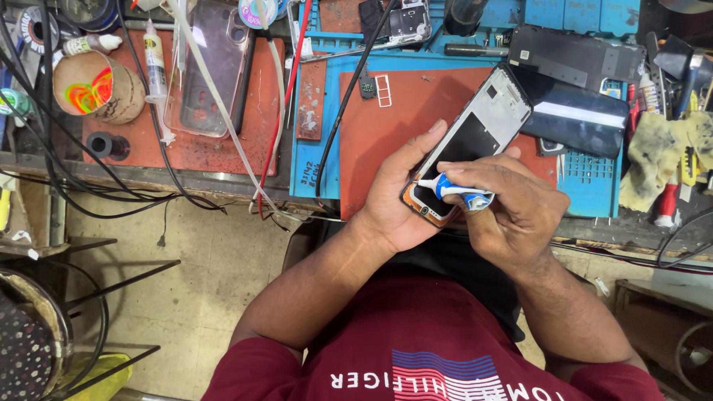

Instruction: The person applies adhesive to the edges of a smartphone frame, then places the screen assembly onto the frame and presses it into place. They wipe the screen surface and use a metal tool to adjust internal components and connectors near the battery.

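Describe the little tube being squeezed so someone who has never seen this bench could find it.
Start at the red-brown rubber work mat on the blue bench tray. Over its near edge the left hand cradles a black phone frame. The small blue-and-white squeeze tube is pinched in the right hand, its white nozzle touching the frame's lower end.

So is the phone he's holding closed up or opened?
Opened: the phone frame in the left hand shows a bare inner chassis, no screen fitted.

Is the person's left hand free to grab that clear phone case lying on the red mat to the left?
Probably not right now: the left hand is cradling the phone frame, while the right hand squeezes a small tube onto it. The clear case itself lies uncovered, crossed only by cables.
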